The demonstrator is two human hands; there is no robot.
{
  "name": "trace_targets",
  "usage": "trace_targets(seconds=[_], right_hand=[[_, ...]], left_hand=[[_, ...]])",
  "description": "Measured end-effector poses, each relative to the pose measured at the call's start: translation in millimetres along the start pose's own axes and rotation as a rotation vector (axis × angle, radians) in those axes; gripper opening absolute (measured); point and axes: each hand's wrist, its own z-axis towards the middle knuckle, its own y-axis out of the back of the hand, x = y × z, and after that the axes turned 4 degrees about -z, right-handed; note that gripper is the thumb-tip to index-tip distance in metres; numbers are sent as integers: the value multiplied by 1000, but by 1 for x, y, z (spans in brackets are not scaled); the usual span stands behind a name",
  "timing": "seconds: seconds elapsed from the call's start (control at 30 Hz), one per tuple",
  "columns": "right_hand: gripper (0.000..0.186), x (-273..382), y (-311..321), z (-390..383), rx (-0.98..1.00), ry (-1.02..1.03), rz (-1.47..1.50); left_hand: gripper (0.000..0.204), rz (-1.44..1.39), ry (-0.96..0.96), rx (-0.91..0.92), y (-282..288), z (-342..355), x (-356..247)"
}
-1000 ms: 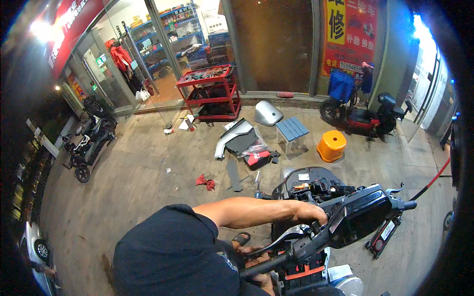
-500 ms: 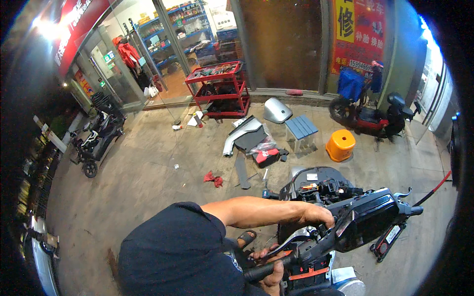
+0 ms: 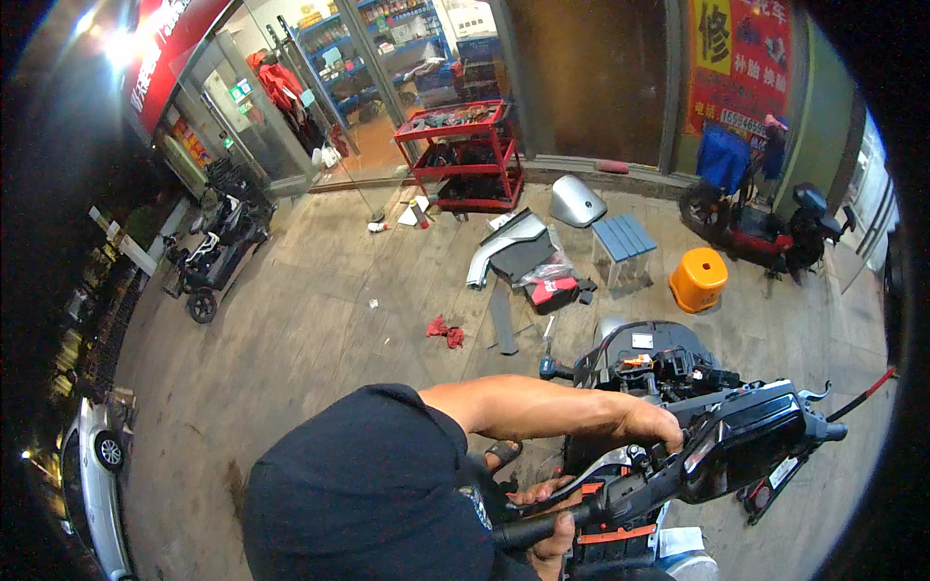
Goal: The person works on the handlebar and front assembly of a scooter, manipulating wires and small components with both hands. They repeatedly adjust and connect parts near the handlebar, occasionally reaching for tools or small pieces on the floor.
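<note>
My left arm reaches across to the scooter's handlebar (image 3: pixel 620 499), which is tilted up to the right. My left hand (image 3: pixel 654 424) is closed behind the handlebar, beside the black display housing (image 3: pixel 751 441); its fingertips are hidden. Around the black handlebar grip (image 3: pixel 528 531) my right hand (image 3: pixel 550 554) is closed, thumb on the near side, fingers showing past the far side by the silver brake lever (image 3: pixel 586 472). Below the bar, orange strips (image 3: pixel 620 535) show on the opened body. Bare wiring and parts (image 3: pixel 659 373) fill the scooter's front.
Removed body panels (image 3: pixel 513 242), a red rag (image 3: pixel 446 332) and a blue-and-black power tool (image 3: pixel 554 368) lie on the paving. Beyond stand an orange stool (image 3: pixel 697 281), a blue-topped stool (image 3: pixel 624 237) and a red tool cart (image 3: pixel 460 169). A floor jack (image 3: pixel 770 489) is beyond the handlebar.
The view has swung left, so the surroundings sit further right and more of a silver car shows at left. Both hands keep their places on the scooter.
</note>
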Motion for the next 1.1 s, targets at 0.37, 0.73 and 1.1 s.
trace_targets(seconds=[0.37,0.73,1.1], right_hand=[[100,-4,-3,9,10,-58,69],[108,-14,17,15,13,-10,-110],[85,-4,16,9,64,-33,50]], left_hand=[[22,-104,-16,-106,-9,-2,-1],[32,-82,38,-3,-4,-1,-2],[31,-131,32,-3,-5,-1,0]])
